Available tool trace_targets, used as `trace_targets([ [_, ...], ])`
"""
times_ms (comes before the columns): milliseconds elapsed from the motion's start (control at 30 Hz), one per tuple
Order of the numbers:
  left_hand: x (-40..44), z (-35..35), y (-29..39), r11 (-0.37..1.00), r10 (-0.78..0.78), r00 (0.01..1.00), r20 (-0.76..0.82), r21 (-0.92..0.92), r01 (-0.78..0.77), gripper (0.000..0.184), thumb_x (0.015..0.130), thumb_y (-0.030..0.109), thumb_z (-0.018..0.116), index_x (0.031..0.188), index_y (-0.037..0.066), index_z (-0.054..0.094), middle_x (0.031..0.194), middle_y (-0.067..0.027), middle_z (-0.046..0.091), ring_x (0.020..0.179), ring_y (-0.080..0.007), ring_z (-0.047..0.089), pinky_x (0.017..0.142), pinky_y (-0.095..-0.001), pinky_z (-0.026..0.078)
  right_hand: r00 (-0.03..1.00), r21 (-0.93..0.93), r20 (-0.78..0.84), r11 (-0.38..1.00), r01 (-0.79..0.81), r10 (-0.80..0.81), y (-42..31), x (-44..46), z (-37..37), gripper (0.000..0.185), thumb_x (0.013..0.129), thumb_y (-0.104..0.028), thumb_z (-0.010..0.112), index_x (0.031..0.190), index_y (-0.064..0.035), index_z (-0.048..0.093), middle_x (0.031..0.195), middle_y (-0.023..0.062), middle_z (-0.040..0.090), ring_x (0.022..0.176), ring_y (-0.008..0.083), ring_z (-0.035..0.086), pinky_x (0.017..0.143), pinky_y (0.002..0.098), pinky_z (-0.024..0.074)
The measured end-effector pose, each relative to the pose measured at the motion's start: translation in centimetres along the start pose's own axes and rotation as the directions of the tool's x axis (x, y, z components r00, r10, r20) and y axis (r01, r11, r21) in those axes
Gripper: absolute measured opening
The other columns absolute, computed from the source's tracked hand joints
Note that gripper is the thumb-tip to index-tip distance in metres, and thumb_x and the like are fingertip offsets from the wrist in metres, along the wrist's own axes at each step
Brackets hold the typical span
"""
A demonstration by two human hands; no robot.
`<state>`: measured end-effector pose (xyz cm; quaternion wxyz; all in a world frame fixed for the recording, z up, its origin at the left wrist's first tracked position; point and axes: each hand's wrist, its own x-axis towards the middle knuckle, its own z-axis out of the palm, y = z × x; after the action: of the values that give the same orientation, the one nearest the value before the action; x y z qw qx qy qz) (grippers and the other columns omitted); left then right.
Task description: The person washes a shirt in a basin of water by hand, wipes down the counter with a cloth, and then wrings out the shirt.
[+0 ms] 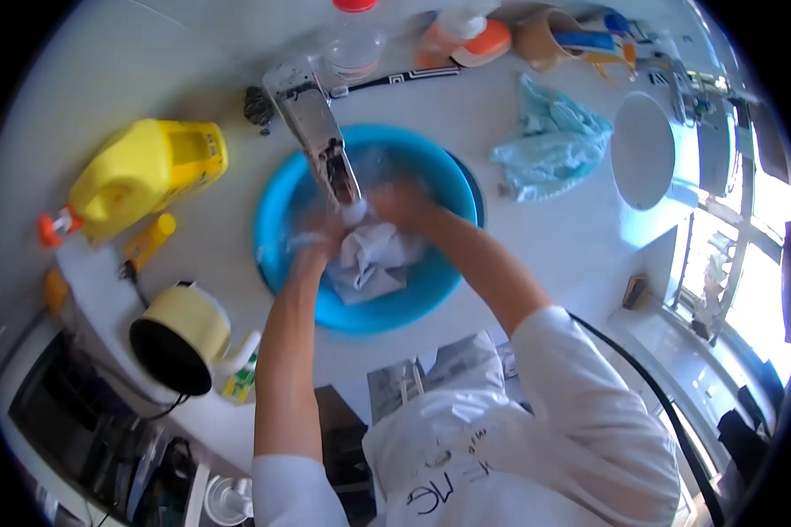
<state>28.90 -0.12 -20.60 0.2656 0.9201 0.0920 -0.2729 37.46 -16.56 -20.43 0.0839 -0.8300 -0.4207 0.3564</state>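
A blue basin (360,321) sits under a metal faucet (321,132), with a wet white cloth (378,259) bunched inside it. My left hand (323,230) is in the basin at the cloth's left side, close to the faucet's tip. On the other side of the spout, my right hand (402,202) is over the cloth's upper edge. Motion smears both hands, so their fingers and grip cannot be made out. Water around the hands is blurred as well.
Left of the basin lie a yellow jug (141,171) and a pale yellow pot (189,325). Behind are a clear bottle (354,48), a toothbrush (404,79) and a pump bottle (457,31). A light blue plastic bag (554,145) lies to the right, near a round white lid-like disc (643,151).
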Motion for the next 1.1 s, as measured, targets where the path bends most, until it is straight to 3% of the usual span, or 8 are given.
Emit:
trace_targets([
  [100, -0.2, -2.1, 2.1, 0.907, -0.164, 0.914, 0.371, 0.42, -0.007, 0.055, 0.072, 0.035, 0.07, 0.118, 0.009, 0.053, 0.114, -0.0209, 0.057, 0.109, -0.0334, 0.053, 0.089, -0.0444, 0.044, 0.993, -0.041, -0.041, 0.992, -0.115, 0.114, -2.0, -1.0, -1.7, 0.034, 0.077, -0.03, 0.06, 0.103, -0.0091, 0.063, 0.094, 0.0145, 0.067, 0.085, 0.0302, 0.065, 0.075, 0.0446, 0.0516],
  [200, -4.6, -2.7, 3.2, 0.97, 0.136, 0.99, -0.028, 0.206, -0.128, 0.091, 0.063, 0.047, 0.076, 0.137, 0.014, 0.036, 0.135, -0.0264, 0.039, 0.123, -0.0447, 0.04, 0.094, -0.0554, 0.039, 0.982, 0.135, -0.08, 0.978, -0.158, 0.17, -2.7, -4.1, -3.6, 0.05, 0.072, -0.035, 0.067, 0.115, -0.0116, 0.056, 0.103, 0.0192, 0.064, 0.091, 0.0347, 0.064, 0.079, 0.046, 0.0509],
  [400, -9.2, -2.3, 6.0, 0.896, 0.09, 0.99, 0.106, 0.425, -0.126, 0.135, 0.048, 0.055, 0.083, 0.148, 0.014, 0.002, 0.149, -0.0241, 0.008, 0.133, -0.0539, 0.011, 0.099, -0.0738, 0.015, 0.992, -0.129, -0.118, 0.99, -0.06, 0.044, -3.8, -10.0, -3.0, 0.101, 0.057, -0.04, 0.083, 0.141, -0.0208, 0.031, 0.142, 0.0209, 0.031, 0.125, 0.042, 0.039, 0.1, 0.0502, 0.0361],
  [733, -3.0, 4.2, 0.5, 0.901, 0.155, 0.966, -0.207, 0.431, -0.052, 0.095, 0.059, 0.043, 0.078, 0.139, 0.014, 0.036, 0.142, -0.0194, 0.03, 0.122, -0.0439, 0.037, 0.098, -0.0537, 0.036, 0.91, 0.014, -0.27, 0.946, -0.324, 0.316, -4.7, -4.1, 4.1, 0.109, 0.052, -0.037, 0.083, 0.143, -0.0166, 0.026, 0.14, 0.0216, 0.032, 0.122, 0.0401, 0.04, 0.1, 0.051, 0.0331],
  [800, -2.4, 4.7, -1.1, 0.974, 0.219, 0.916, -0.336, 0.13, -0.186, 0.066, 0.06, 0.032, 0.076, 0.119, 0.011, 0.056, 0.123, -0.0197, 0.051, 0.105, -0.0389, 0.054, 0.086, -0.0445, 0.046, 0.894, 0.018, -0.296, 0.937, -0.348, 0.337, -4.8, -4.1, 5.0, 0.102, 0.054, -0.037, 0.081, 0.14, -0.0156, 0.031, 0.139, 0.0212, 0.034, 0.12, 0.0386, 0.044, 0.098, 0.0498, 0.0352],
  [900, -2.2, 2.3, 0.2, 0.992, 0.079, 0.994, -0.075, 0.107, -0.071, 0.046, 0.059, 0.027, 0.076, 0.099, 0.008, 0.065, 0.096, -0.0185, 0.063, 0.085, -0.0363, 0.062, 0.072, -0.0442, 0.051, 0.87, 0.141, -0.384, 0.951, -0.276, 0.31, -4.6, -4.3, 4.5, 0.082, 0.058, -0.038, 0.08, 0.129, -0.0129, 0.047, 0.125, 0.0201, 0.051, 0.107, 0.0349, 0.056, 0.092, 0.0475, 0.0425],
  [1033, -3.7, 1.9, -2.0, 0.953, 0.293, 0.935, -0.201, 0.143, -0.268, 0.039, 0.057, 0.017, 0.076, 0.092, 0.005, 0.065, 0.082, -0.0148, 0.066, 0.077, -0.0346, 0.065, 0.068, -0.042, 0.052, 0.888, 0.472, -0.352, 0.876, -0.104, 0.295, -4.7, -4.8, 4.3, 0.064, 0.055, -0.036, 0.08, 0.108, -0.0065, 0.061, 0.093, 0.0181, 0.066, 0.083, 0.0357, 0.065, 0.078, 0.0422, 0.051],
  [1100, -4.7, 0.8, -1.8, 0.918, 0.239, 0.967, -0.086, -0.305, -0.254, 0.038, 0.056, 0.011, 0.074, 0.092, 0.003, 0.065, 0.088, -0.0134, 0.067, 0.082, -0.0288, 0.066, 0.072, -0.037, 0.052, 0.854, 0.592, -0.417, 0.806, -0.005, 0.312, -5.7, -5.6, 4.3, 0.057, 0.054, -0.035, 0.08, 0.1, -0.0049, 0.064, 0.085, 0.0182, 0.067, 0.079, 0.0371, 0.065, 0.076, 0.042, 0.0515],
])
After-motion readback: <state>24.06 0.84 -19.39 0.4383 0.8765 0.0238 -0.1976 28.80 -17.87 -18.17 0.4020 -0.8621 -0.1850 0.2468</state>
